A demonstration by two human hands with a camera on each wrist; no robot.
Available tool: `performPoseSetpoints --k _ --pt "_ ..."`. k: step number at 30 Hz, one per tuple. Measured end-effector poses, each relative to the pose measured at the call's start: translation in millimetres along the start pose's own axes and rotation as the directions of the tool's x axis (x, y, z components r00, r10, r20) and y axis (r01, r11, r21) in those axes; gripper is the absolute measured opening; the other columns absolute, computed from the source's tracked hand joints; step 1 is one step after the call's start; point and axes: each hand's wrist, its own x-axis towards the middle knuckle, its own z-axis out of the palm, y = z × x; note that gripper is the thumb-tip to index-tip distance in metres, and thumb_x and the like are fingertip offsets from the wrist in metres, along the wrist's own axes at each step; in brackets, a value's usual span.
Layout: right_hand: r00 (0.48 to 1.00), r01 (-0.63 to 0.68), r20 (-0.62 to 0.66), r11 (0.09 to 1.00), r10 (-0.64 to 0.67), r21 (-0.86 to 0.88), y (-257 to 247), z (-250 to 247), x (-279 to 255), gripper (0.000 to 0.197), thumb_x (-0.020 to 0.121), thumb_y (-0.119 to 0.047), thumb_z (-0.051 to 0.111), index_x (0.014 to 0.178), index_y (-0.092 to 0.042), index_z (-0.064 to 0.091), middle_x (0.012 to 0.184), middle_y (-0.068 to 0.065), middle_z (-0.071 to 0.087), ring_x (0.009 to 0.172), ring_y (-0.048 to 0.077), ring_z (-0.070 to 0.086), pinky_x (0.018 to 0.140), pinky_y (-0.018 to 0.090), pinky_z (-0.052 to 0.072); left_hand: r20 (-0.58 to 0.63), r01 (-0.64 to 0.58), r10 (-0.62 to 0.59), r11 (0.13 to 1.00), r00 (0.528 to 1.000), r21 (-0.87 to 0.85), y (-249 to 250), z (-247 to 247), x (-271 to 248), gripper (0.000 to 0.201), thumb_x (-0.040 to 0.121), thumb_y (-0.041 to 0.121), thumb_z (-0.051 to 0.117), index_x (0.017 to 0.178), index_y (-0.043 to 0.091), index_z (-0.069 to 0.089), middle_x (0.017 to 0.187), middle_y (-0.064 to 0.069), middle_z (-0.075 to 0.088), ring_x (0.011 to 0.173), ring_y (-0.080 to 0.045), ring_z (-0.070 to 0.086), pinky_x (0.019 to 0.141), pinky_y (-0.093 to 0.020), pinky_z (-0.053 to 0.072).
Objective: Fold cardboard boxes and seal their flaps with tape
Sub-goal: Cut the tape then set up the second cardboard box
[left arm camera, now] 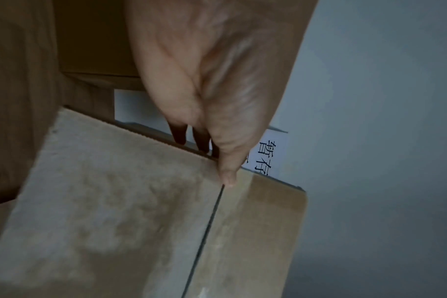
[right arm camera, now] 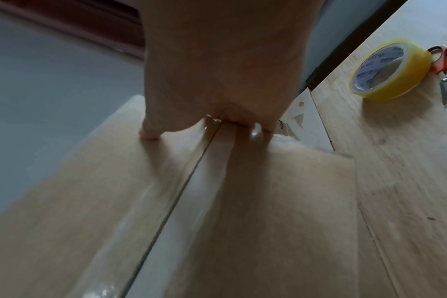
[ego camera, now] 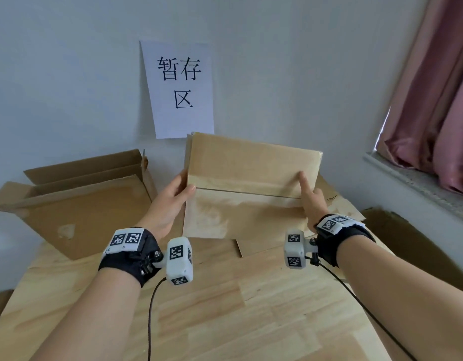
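While the left hand [ego camera: 173,196] grips the taped box [ego camera: 251,188] by its left edge, thumb on the seam, the right hand [ego camera: 311,201] presses fingertips on the tape. The box stands tilted above the wooden table [ego camera: 225,308], tape roll [right arm camera: 391,69] off to the side.

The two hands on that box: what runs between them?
In the head view, the flap seam under clear tape crosses the box between left hand and right hand.

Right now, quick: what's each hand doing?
Left hand: grips the box by its left edge, thumb on the seam.
Right hand: open, fingers pressing the box's taped seam.
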Motion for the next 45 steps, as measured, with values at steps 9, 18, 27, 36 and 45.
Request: performPoseSetpoints --k 9,18,27,36,45 --pt "0.992 -0.021 0.120 0.997 0.030 -0.077 -11 4 -11 0.106 0.074 -0.085 0.025 0.148 -0.009 0.025 0.150 0.010 0.032 0.135 0.030 0.033 0.110 0.046 0.028 -0.202 0.440 -0.448 0.894 0.871 -0.086 -2 6 17 0.104 0.069 0.090 0.028 0.149 0.024 0.024 0.154 -0.002 0.028 0.138 -0.029 0.032 0.110 -0.052 0.030" --pt "0.988 -0.052 0.142 0.997 0.059 -0.057 4 12 -10 0.154 0.027 -0.106 0.027 0.150 -0.014 0.020 0.155 0.007 0.024 0.140 0.029 0.027 0.112 0.050 0.026 -0.260 0.457 -0.496 0.867 0.829 -0.197 -8 5 18 0.102 0.073 0.088 0.021 0.152 0.028 0.000 0.160 0.002 0.005 0.146 -0.024 0.008 0.116 -0.051 0.012" --pt "0.964 -0.077 0.247 0.990 0.103 -0.116 -5 22 -17 0.116 0.065 -0.093 0.022 0.151 -0.015 0.014 0.158 0.009 0.014 0.145 0.028 0.014 0.117 0.054 0.010 -0.169 0.635 -0.695 0.712 0.699 -0.301 -20 -14 19 0.085 0.081 0.075 0.040 0.146 0.022 0.028 0.148 -0.018 0.035 0.121 -0.041 0.047 0.081 -0.052 0.047" --pt "0.983 -0.058 0.177 0.994 0.041 0.092 18 27 9 0.059 0.086 -0.070 0.035 0.105 -0.019 0.057 0.100 -0.004 0.056 0.106 0.018 0.049 0.110 0.038 0.025 -0.071 0.405 -0.484 0.796 0.872 -0.451 -50 -24 4 0.027 0.092 0.024 0.051 0.117 0.014 0.053 0.114 -0.010 0.060 0.099 -0.023 0.060 0.094 -0.039 0.047" --pt "0.995 0.025 0.089 0.995 -0.033 0.095 44 31 20 0.030 0.088 -0.044 0.057 0.096 -0.016 0.050 0.091 -0.003 0.052 0.080 0.010 0.048 0.080 0.032 0.036 -0.052 0.349 -0.369 0.910 0.928 -0.225 -87 -20 7 0.061 0.087 -0.022 0.038 0.129 0.020 0.055 0.145 0.002 0.043 0.129 -0.018 0.045 0.094 -0.033 0.045"
